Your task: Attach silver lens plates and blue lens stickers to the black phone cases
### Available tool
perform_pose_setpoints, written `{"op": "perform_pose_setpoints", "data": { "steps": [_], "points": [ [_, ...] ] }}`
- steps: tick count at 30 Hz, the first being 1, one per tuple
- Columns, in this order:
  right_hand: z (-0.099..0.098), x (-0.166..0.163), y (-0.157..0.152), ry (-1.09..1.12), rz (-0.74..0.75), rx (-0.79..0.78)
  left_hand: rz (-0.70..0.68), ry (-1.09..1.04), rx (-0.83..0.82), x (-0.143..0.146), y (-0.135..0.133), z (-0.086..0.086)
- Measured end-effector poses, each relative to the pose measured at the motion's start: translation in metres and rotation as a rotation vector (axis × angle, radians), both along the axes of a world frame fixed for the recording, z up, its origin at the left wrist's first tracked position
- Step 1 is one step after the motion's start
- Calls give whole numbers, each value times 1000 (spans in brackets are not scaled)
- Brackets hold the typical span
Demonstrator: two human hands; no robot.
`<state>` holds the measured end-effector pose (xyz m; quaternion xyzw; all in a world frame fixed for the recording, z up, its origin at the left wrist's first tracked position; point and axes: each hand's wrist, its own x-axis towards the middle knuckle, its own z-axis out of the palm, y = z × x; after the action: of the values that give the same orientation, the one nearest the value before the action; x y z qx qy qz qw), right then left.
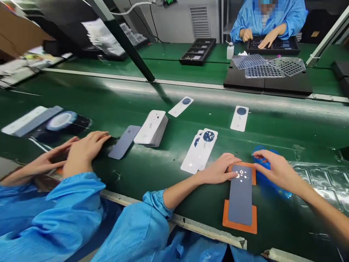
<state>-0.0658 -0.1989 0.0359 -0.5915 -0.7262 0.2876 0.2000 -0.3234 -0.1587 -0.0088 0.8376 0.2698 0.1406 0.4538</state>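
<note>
A grey phone back panel [241,198] lies on an orange jig [240,225] at the near edge of the green belt [152,167]. My left hand [218,170] rests flat beside it, fingertips pressing on the panel's top end by the camera holes. My right hand [275,171] hovers just right of the panel's top, fingers pinched on a blurred blue object [263,177]. Two overlapping white-backed panels with blue round stickers [200,151] lie just beyond my left hand.
A co-worker's two hands [81,151] lie on the belt at left, next to a grey panel [124,142] and a white stack [151,128]. Single panels [240,118] lie farther off. Clear trays [321,180] are at right. Another person [268,22] works across the table.
</note>
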Motion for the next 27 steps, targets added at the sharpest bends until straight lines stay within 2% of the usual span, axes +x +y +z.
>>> {"op": "perform_pose_setpoints", "data": {
  "steps": [3,6,10,15,27],
  "points": [
    [-17,11,-22,-77,78,-99,-52,99,-45,2,13,9],
    [-28,5,-21,-59,123,-164,-62,167,-67,8,20,16],
    [-24,-2,-7,-33,171,-276,-66,208,-108,13,23,20],
    [-19,-7,4,-48,162,-349,-53,271,-136,15,23,22],
    [-29,-18,23,-134,168,-475,-87,292,-195,16,24,24]
  ]
}}
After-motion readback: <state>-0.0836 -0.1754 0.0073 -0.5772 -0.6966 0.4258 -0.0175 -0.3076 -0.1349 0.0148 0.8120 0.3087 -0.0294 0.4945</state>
